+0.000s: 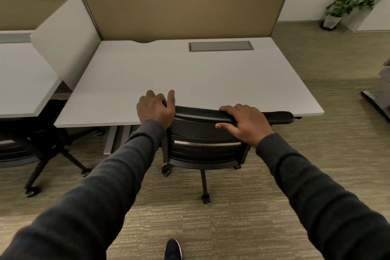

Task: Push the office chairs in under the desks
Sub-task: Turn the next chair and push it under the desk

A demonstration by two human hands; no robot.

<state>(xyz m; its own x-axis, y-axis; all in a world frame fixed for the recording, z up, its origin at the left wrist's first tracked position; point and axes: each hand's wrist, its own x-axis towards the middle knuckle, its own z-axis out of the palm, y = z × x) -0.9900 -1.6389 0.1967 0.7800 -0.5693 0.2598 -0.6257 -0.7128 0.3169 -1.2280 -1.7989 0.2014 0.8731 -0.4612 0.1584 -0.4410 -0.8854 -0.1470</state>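
Note:
A black mesh-backed office chair (202, 139) stands at the front edge of the white desk (190, 74) marked 140, its seat tucked under the top. My right hand (244, 122) lies over the top rail of the backrest, fingers on the far side, thumb on the near side. My left hand (156, 110) hovers at the left end of that rail, fingers loosely curled and apart, not clearly gripping it. A second black chair (48, 145) sits under the neighbouring desk (23, 78) marked 139 on the left.
A tan partition (179, 8) runs behind both desks, with a white side screen (65, 38) between them. A potted plant (346, 4) stands at the far right wall. Another furniture base (377, 99) intrudes at the right edge. My shoe (173, 249) is on the carpet.

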